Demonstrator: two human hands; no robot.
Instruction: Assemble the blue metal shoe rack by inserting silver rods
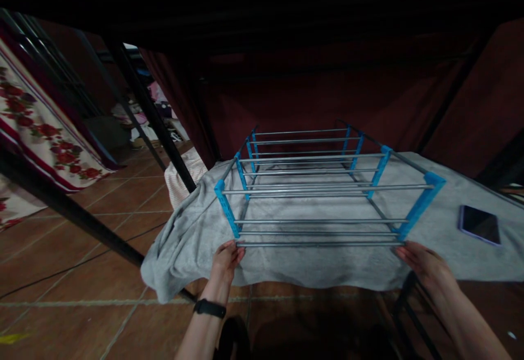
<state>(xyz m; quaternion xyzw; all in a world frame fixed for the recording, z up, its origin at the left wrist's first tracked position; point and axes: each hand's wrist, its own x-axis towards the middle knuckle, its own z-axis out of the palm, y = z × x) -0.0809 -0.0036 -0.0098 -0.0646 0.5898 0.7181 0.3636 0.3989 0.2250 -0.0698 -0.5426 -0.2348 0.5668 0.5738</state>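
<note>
A rack of grey metal tubes and blue plastic joints [386, 158] lies across a grey blanket [196, 213]. Along its near side, just in front of the lowest bars, runs a thin metal tube [319, 244]. My left hand [227, 256] pinches the left end of this tube, below the rack's front left joint. At the other end, the fingers of my right hand [421, 262] are closed on the tube by the front right joint. Whether the tube is fixed to the rack cannot be made out. A dark band [209, 308] circles my left wrist.
A phone [480, 224] lies on the blanket to the right. Dark metal posts [159, 120] stand at the left, and a dark surface hangs overhead. Flowered cloth [53, 136] hangs far left above the tiled floor [114, 207]. A cable [82, 261] crosses the tiles.
</note>
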